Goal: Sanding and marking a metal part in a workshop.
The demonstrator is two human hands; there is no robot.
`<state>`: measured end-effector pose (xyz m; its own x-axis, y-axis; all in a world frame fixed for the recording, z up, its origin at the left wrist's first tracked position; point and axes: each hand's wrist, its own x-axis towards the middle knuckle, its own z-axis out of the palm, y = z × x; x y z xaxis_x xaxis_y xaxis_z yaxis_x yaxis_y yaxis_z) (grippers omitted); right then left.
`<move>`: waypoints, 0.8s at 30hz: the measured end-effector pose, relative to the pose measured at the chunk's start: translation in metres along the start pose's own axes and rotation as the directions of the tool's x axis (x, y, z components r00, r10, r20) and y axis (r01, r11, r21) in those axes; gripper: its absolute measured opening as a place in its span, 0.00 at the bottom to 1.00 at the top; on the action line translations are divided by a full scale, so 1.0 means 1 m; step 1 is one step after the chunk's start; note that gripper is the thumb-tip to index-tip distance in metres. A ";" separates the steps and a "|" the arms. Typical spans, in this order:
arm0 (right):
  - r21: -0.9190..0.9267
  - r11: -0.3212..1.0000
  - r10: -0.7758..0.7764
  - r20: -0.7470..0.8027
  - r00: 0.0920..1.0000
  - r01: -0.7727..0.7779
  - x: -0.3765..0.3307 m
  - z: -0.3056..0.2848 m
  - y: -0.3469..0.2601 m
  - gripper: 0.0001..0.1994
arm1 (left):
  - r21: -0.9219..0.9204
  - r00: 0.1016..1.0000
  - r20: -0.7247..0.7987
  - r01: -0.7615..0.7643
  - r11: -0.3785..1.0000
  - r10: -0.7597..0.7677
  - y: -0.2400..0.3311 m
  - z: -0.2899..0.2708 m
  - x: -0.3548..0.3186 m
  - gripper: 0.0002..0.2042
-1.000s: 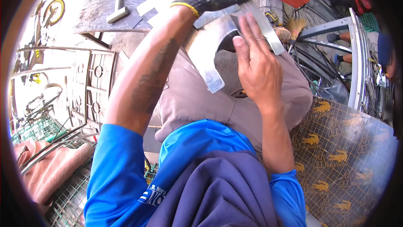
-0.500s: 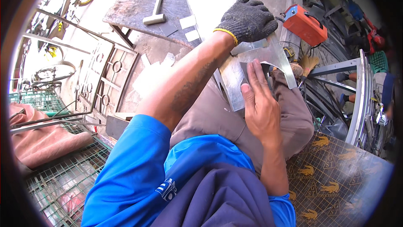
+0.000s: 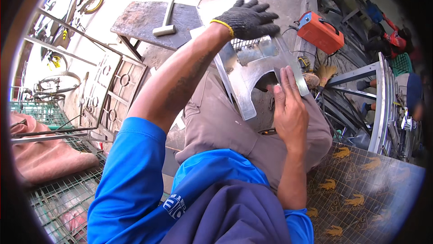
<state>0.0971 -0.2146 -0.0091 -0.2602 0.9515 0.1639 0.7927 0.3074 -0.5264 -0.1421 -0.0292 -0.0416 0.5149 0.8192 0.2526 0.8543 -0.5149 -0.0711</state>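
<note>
A silver sheet-metal piece (image 3: 252,68) with a curved cutout and a slotted grille part lies across my lap, tilted away from me. My left hand (image 3: 250,20), in a dark knitted glove with a yellow cuff, spreads its fingers over the far part of the metal; whether the palm touches it is hidden. Bare, my right hand (image 3: 291,113) rests its straight fingers along the right side of the cutout, thumb slightly apart. A thin dark sliver shows beside those fingers, too small to name.
A mallet (image 3: 166,23) lies on a worn wooden bench (image 3: 135,20) ahead left. An orange box-shaped machine (image 3: 320,32) with a handle stands ahead right, near metal frames (image 3: 381,104). Patterned board (image 3: 352,194) is at lower right, wire mesh (image 3: 67,199) at lower left. Another person's legs show at far right.
My left hand has moved left and slightly nearer, its fingers spreading wider, exposing more of the metal and its cutout. My right hand has shifted slightly right. The view has moved a little.
</note>
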 end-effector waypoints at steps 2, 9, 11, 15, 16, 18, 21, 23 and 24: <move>0.205 0.962 -0.157 -0.124 0.980 0.180 -0.008 -0.010 0.020 0.21 | -0.043 0.987 -0.013 0.159 0.986 -0.159 -0.022 0.001 -0.009 0.32; 0.407 0.902 0.274 -0.285 0.919 -0.142 -0.024 -0.057 0.053 0.17 | -0.172 0.729 0.109 0.684 0.709 -0.676 -0.047 -0.028 -0.017 0.37; 0.374 0.926 0.203 -0.379 0.903 -0.051 -0.018 -0.065 0.065 0.16 | -0.220 0.589 0.272 0.808 0.547 -0.761 -0.005 -0.073 -0.003 0.28; 0.396 0.917 0.141 -0.216 0.966 -0.045 0.010 -0.065 0.073 0.14 | -0.245 0.581 0.298 0.813 0.528 -0.757 -0.004 -0.091 -0.009 0.31; 0.373 0.928 0.076 -0.203 0.976 0.005 0.018 -0.063 0.074 0.13 | -0.236 0.572 0.303 0.820 0.521 -0.762 -0.001 -0.092 -0.007 0.30; 0.368 0.927 0.119 -0.103 0.987 -0.074 0.029 -0.060 0.070 0.12 | -0.276 0.604 0.309 0.796 0.538 -0.735 0.009 -0.103 -0.013 0.30; 0.279 0.951 0.114 0.070 0.991 -0.129 0.046 -0.063 0.049 0.15 | -0.288 0.573 0.305 0.817 0.500 -0.760 0.000 -0.092 -0.013 0.29; 0.147 0.980 0.111 0.171 0.979 -0.136 0.053 -0.059 0.051 0.19 | -0.286 0.596 0.307 0.801 0.526 -0.742 0.001 -0.099 -0.018 0.30; 0.145 0.980 0.110 0.171 0.979 -0.135 0.058 -0.056 0.056 0.19 | -0.288 0.596 0.307 0.801 0.524 -0.742 0.001 -0.095 -0.015 0.30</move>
<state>0.1574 -0.1418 0.0170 -0.2620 0.9642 -0.0405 0.7326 0.1714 -0.6587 -0.1557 -0.0663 0.0461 -0.3051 0.9478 -0.0925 0.8399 0.3136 0.4430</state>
